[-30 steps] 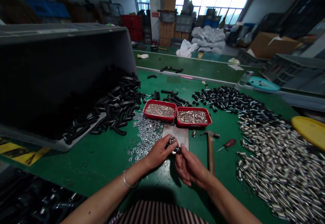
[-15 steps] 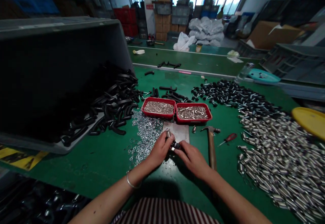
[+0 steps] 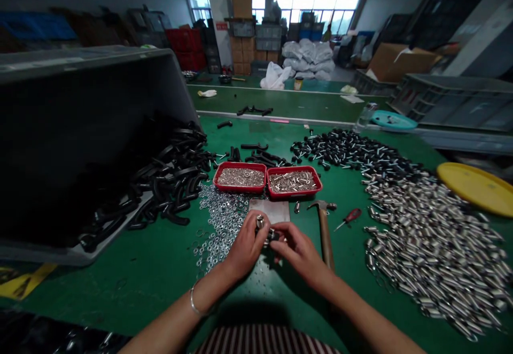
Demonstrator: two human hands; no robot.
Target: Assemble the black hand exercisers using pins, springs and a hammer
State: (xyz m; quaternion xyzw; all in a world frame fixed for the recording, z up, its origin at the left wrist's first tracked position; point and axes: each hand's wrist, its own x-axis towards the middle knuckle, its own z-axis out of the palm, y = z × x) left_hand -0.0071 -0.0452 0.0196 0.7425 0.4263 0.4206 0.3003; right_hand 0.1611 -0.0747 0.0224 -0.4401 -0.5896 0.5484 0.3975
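My left hand is closed around a small metal cylinder, whose shiny end sticks up above the thumb. Fingers of my right hand pinch a black knob-like piece beside it. Whether the two pieces are joined is hidden by the fingers. Both hands are just in front of a flat metal plate. Two red trays of small metal parts sit behind the plate. Loose metal rings spread to the left of my left hand.
A hammer and a red-handled screwdriver lie to the right. Beyond them are heaps of metal cylinders and black-headed bolts, near a yellow lid. At left, a tipped grey bin spills black handles.
The camera view has tilted up and turned slightly right. The metal cylinder in my left hand now tips its end more toward me. My right fingers have shifted around the black piece.
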